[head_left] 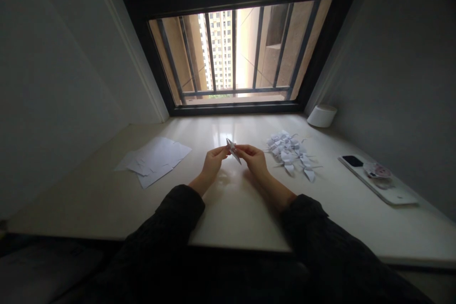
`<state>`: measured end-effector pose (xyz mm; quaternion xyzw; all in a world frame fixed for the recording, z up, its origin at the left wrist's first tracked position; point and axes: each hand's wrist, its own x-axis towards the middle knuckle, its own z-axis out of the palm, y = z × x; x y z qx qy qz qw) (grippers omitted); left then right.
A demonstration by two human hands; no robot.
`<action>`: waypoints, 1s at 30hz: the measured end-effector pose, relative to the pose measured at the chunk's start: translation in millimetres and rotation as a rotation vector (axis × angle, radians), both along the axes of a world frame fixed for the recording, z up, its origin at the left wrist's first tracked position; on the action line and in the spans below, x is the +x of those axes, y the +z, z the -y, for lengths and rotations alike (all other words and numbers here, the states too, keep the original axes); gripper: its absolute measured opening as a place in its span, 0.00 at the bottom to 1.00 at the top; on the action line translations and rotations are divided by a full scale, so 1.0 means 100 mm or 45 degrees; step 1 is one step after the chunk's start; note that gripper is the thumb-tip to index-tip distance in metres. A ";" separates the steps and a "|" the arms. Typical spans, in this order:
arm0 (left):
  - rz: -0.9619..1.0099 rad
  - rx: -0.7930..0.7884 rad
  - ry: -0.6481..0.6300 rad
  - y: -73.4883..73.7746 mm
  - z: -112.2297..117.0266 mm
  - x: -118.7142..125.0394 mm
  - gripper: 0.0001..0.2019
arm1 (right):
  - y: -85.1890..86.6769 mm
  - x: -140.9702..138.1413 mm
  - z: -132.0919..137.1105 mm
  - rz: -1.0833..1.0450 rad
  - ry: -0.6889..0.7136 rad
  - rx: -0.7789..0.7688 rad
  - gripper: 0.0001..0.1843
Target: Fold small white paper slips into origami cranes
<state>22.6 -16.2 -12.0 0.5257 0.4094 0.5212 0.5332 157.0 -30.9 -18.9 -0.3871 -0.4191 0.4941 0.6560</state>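
A small folded white paper piece (233,149) is held above the pale windowsill top (228,213), in the middle of the view. My left hand (213,162) pinches its left side and my right hand (254,159) pinches its right side, fingertips almost meeting. Both hands are closed on the paper. Dark sleeves cover both forearms.
A loose stack of flat white paper sheets (155,160) lies to the left. A heap of several folded paper figures (290,153) lies to the right. Farther right are a white phone (379,179) and a white round container (322,115). A barred window (235,54) stands behind.
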 end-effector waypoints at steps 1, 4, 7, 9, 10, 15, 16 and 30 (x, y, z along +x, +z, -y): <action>-0.005 0.001 0.005 0.00 0.00 0.00 0.16 | 0.00 0.00 0.00 0.001 0.000 -0.003 0.14; -0.020 0.012 0.009 0.01 0.01 0.01 0.15 | -0.01 0.00 -0.01 -0.008 0.006 -0.007 0.14; -0.052 0.048 0.019 0.02 0.02 0.01 0.15 | -0.01 0.00 -0.01 -0.031 0.019 -0.019 0.13; -0.073 0.096 0.028 0.02 0.02 0.01 0.15 | 0.00 0.00 -0.01 -0.047 0.023 -0.024 0.13; -0.080 0.126 0.033 0.03 0.02 0.01 0.15 | 0.00 -0.01 -0.01 -0.056 0.027 -0.022 0.13; -0.067 0.192 0.067 0.07 0.05 0.01 0.14 | 0.02 -0.03 0.01 -0.076 0.060 -0.019 0.15; -0.058 0.181 0.084 0.08 0.06 0.01 0.13 | 0.02 -0.03 0.01 -0.073 0.061 -0.022 0.16; 0.029 0.066 0.185 0.08 0.06 0.01 0.13 | 0.01 -0.03 0.03 0.113 0.155 -0.105 0.20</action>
